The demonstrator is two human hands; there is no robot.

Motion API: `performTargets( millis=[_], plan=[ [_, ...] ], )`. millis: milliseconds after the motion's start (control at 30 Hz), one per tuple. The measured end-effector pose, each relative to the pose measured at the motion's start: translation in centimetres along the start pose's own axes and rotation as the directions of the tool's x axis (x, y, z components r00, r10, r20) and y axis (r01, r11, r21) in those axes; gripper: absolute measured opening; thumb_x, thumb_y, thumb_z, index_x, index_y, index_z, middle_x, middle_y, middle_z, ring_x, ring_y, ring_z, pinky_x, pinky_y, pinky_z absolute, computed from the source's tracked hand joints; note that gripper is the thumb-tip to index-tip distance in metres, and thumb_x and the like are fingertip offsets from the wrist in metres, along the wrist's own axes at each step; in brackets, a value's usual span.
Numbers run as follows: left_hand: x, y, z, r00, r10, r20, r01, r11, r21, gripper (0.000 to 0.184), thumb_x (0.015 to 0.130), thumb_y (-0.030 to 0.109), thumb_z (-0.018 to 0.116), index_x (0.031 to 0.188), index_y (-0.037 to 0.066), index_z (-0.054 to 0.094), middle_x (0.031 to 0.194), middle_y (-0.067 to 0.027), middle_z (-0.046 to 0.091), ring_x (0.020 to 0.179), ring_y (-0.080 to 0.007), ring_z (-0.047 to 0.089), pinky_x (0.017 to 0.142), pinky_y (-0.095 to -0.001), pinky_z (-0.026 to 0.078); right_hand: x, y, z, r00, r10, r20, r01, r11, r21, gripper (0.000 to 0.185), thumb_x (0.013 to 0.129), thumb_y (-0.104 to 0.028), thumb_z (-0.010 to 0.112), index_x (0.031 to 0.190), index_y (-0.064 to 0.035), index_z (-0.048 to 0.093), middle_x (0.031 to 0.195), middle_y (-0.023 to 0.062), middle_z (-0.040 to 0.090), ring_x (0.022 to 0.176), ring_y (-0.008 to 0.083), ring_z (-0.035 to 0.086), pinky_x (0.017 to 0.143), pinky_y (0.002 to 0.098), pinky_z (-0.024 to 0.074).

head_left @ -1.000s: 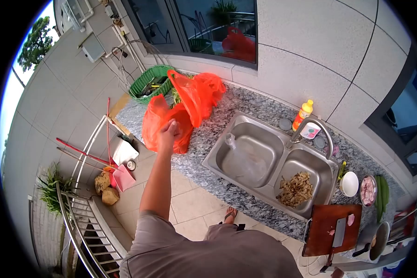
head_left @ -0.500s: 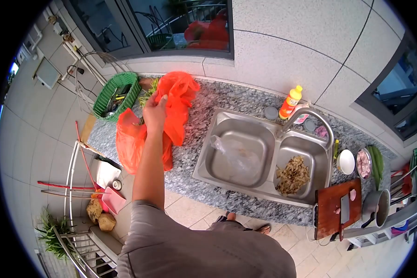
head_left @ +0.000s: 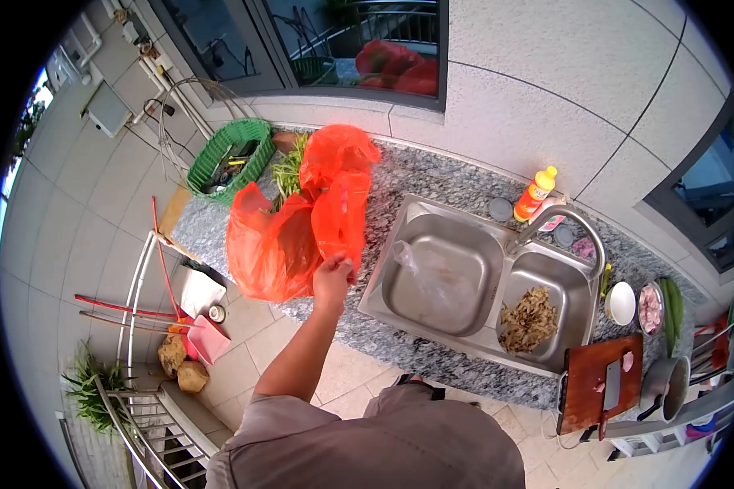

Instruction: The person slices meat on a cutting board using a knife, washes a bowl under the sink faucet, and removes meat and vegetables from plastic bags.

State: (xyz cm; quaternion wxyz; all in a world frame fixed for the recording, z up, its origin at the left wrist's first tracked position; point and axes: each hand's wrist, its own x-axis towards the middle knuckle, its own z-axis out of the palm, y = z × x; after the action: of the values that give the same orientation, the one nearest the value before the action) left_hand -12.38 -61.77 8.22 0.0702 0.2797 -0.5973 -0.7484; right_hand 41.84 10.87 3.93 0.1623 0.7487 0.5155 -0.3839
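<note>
My left hand [head_left: 333,283] is closed on the near edge of a red plastic bag [head_left: 269,248] on the granite counter. Another part of thin red plastic [head_left: 340,159] rises at the back; whether it is a second bag I cannot tell. Leafy green stalks [head_left: 288,171] stick out between the red plastic folds, their lower ends hidden. My right hand is out of view.
Beside the bag is a green basket [head_left: 235,159] of small tools. A double sink [head_left: 491,269] holds a clear plastic bag [head_left: 424,273] and brownish pieces [head_left: 530,319]. At right are a cutting board [head_left: 583,383] with a cleaver [head_left: 612,386], a pot [head_left: 665,387] and a white bowl [head_left: 620,303].
My left hand has come back from the greens at the rear to the bag's near edge. More of the greens shows, and the red plastic is spread wider. The view has shifted slightly.
</note>
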Motion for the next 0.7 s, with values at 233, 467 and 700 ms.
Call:
performTargets(
  millis=[233, 467, 700],
  plan=[
    [2.5, 20.5, 3.1, 0.691, 0.717, 0.097, -0.723, 0.685, 0.093, 0.014, 0.098, 0.001, 0.065, 0.11, -0.002, 0.07, 0.087, -0.0019, 0.071, 0.077, -0.0102, 0.067, 0.075, -0.0246, 0.052, -12.0, -17.4, -0.3, 0.053, -0.968, -0.246, 0.529, 0.236, -0.815, 0.036, 0.093, -0.02, 0.066, 0.122, 0.0022, 0.063, 0.081, 0.0184, 0.072, 0.067, 0.0328, 0.068, 0.065, 0.0488, 0.0555],
    [-7.0, 26.1, 3.8, 0.591, 0.769, 0.243, -0.806, 0.579, 0.125, 0.019, 0.096, -0.001, 0.067, 0.115, -0.002, 0.07, 0.092, -0.0045, 0.072, 0.084, -0.0113, 0.07, 0.081, -0.026, 0.055, -38.9, -30.0, 21.1, -0.26, -0.94, 0.219, 0.962, -0.272, -0.028, 0.03, 0.094, -0.011, 0.071, 0.121, -0.0015, 0.065, 0.108, 0.014, 0.068, 0.089, 0.0253, 0.067, 0.075, 0.0362, 0.0557],
    [-12.9, 21.7, 0.7, 0.656, 0.641, 0.398, -0.753, 0.592, 0.288, 0.016, 0.096, -0.001, 0.069, 0.111, 0.0, 0.072, 0.098, -0.0055, 0.071, 0.087, -0.0149, 0.073, 0.081, -0.0276, 0.056, -53.2, -25.9, 35.9, -0.68, -0.616, 0.398, 0.636, -0.226, 0.738, 0.026, 0.096, -0.002, 0.064, 0.122, -0.0001, 0.062, 0.11, 0.0174, 0.066, 0.096, 0.0315, 0.068, 0.083, 0.0394, 0.0557]
  ],
)
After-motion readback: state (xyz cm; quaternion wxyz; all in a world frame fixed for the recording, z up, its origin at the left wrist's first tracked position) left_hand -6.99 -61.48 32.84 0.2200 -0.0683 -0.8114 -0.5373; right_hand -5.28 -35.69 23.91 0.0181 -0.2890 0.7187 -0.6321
